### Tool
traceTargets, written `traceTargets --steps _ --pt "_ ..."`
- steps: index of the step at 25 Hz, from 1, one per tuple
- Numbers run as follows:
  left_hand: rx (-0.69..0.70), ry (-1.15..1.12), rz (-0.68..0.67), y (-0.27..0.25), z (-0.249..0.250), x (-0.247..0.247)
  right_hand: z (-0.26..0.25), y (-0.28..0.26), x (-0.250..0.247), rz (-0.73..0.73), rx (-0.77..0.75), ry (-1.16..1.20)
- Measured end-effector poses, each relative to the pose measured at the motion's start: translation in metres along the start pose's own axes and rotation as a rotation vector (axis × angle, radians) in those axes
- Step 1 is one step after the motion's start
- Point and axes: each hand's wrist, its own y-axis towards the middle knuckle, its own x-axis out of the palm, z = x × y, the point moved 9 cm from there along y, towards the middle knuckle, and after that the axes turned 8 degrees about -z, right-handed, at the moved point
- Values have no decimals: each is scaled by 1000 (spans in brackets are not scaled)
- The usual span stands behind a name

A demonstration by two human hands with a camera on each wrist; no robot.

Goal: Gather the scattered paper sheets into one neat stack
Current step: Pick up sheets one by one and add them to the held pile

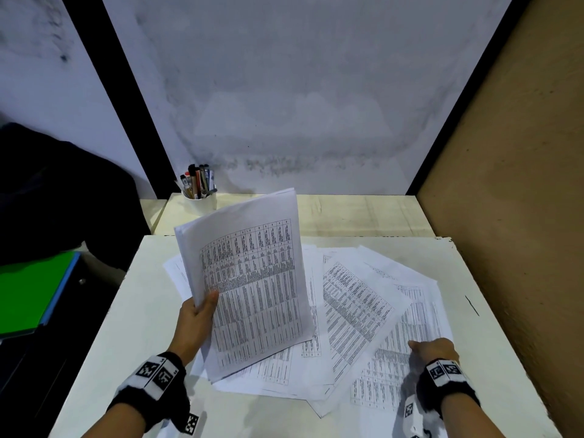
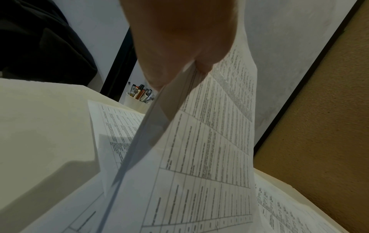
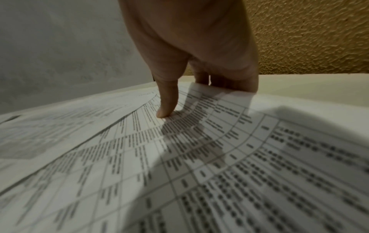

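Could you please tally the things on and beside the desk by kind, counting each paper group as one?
Held paper bundle, in the left hand: 1
Spread of loose sheets, under the right hand: 1
White pen cup: 1
Green folder: 1
Total: 4

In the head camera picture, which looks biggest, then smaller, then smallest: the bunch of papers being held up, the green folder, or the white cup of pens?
1. Bunch of papers held in the left hand: biggest.
2. Green folder: smaller, though the picture's edge cuts it off.
3. White cup of pens: smallest, but it is also farthest away.
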Motion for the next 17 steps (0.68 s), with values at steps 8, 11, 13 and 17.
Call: traceTargets --steps 8,11,13,17 --pt "0 3 -8 -6 9 -5 -39 -42 -13 34 -156 248" --pt "3 12 1 -8 12 -10 -67 -63 12 -68 -259 126" --pt "8 21 1 -9 14 -13 -75 -70 30 -133 -278 33" --pt "4 30 3 -13 12 -20 -82 -58 41 -131 -272 -13"
